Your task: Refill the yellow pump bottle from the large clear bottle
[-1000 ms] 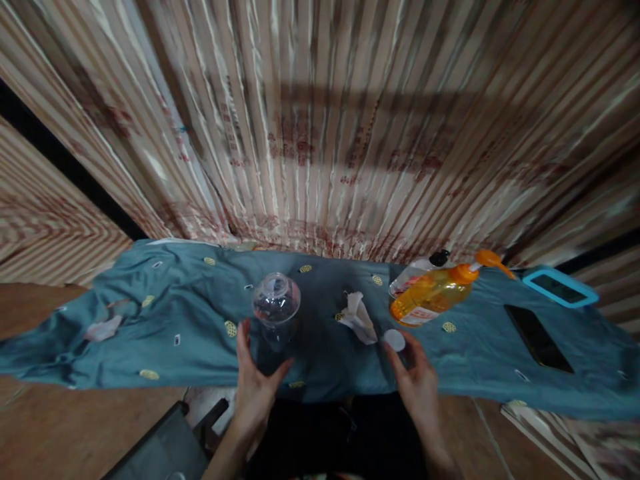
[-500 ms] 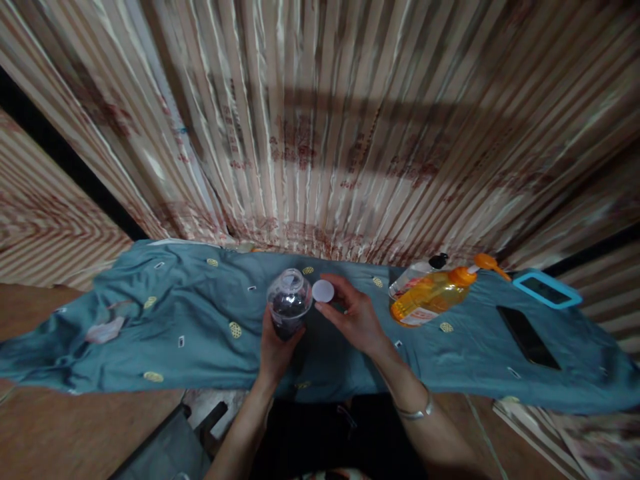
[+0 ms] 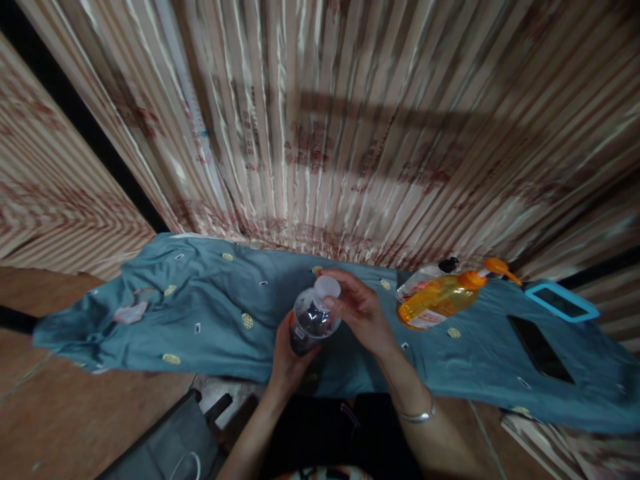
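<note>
A clear plastic bottle (image 3: 315,320) stands upright in front of me, its lower part dark. My left hand (image 3: 291,357) is wrapped round its lower body. A white round cap (image 3: 327,288) covers the bottle's mouth from my view. My right hand (image 3: 361,310) pinches that cap between thumb and fingers. Whether the cap's thread touches the neck is hidden.
On the blue-green cloth (image 3: 210,300), to the right, stand an orange pump bottle (image 3: 440,303) and a clear bottle with a black top (image 3: 423,277). Farther right lie a black phone (image 3: 540,348) and a blue-framed device (image 3: 563,300). A pleated curtain (image 3: 320,133) hangs behind.
My right hand has brought the cap from beside the bottle onto its mouth. My left hand still holds the bottle. The whole view has shifted slightly.
</note>
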Demonstrator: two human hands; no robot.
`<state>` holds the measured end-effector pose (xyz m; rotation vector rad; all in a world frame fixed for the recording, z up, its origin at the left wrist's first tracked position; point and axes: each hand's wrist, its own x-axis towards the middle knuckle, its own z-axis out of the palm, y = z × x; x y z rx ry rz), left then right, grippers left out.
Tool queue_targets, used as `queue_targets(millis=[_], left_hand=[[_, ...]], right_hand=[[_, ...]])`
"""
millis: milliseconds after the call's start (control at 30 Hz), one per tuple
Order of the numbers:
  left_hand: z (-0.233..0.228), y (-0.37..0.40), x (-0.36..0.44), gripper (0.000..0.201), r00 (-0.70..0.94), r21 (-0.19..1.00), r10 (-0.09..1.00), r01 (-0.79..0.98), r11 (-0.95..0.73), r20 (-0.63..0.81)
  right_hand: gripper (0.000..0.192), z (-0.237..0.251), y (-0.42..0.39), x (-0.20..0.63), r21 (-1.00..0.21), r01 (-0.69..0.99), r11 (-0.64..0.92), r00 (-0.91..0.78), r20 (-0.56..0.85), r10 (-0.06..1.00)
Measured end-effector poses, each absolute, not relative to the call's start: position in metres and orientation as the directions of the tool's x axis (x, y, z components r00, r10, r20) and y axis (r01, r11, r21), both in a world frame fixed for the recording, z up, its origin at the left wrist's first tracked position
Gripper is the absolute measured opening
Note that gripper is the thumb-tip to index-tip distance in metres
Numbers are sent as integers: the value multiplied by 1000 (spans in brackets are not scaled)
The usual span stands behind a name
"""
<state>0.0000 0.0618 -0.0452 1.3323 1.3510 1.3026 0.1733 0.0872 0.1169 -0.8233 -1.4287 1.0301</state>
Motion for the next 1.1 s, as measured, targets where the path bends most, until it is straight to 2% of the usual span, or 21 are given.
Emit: queue_targets(millis=[167,333,433,567,700,867,1000,1100], left_hand=[[-44,57,3,90,-110,982,985,149,-114,131],[-47,58,2,90,-87,972,984,191,-139,157],[-51,58,0,87,-64,946,974,258,-194,217],[-55,58,-1,85,2,893,951,344,-291,310],[-55,59,-1,82,56,829,923,422,-367,381],[-54,59,2,86,123,729,885,522,-442,449],[-52,60,5,84,141,662,850,567,-489,507],[-49,59,6,83,172,626,825,574,-528,538]], right_hand=[[48,107,79,175,-917,-7,399,-146,396,907],[40,111,73,192,-872,172,459,-210,423,882],[36,129,69,209,-778,336,530,-288,450,845],[42,160,65,230,-599,493,631,-463,434,773],[43,184,60,241,-449,560,696,-603,356,714],[32,199,50,250,-214,633,744,-698,259,668],[29,199,44,258,-163,696,699,-675,184,715],[25,196,42,262,-148,709,690,-667,177,724]])
